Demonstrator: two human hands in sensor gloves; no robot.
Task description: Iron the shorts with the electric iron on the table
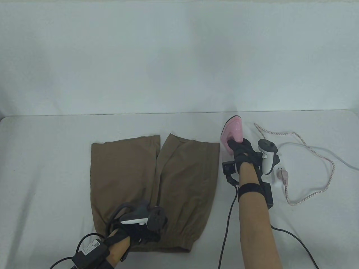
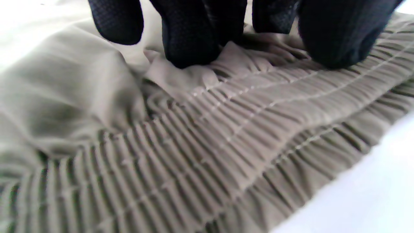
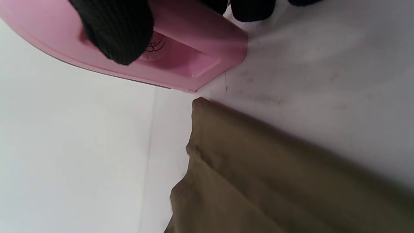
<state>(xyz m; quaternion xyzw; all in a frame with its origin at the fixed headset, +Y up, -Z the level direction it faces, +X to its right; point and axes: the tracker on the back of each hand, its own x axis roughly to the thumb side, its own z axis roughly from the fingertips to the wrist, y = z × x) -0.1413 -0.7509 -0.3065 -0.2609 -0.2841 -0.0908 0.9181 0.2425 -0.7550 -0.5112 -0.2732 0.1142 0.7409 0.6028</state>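
Note:
Brown shorts (image 1: 157, 185) lie flat on the white table, legs pointing away, elastic waistband toward me. My left hand (image 1: 143, 235) presses its fingertips (image 2: 190, 48) on the gathered waistband (image 2: 226, 136). A pink electric iron (image 1: 232, 134) is just right of the shorts' far right hem corner (image 3: 200, 103). My right hand (image 1: 242, 150) grips the iron's handle (image 3: 194, 35); whether the iron touches the table or is lifted I cannot tell.
The iron's pink-and-white braided cord (image 1: 317, 157) loops over the table at the right, its plug (image 1: 283, 175) lying loose. A grey cable (image 1: 331, 152) runs off the right edge. Black glove cables (image 1: 227, 224) trail toward me. A white wall (image 1: 179, 56) backs the table.

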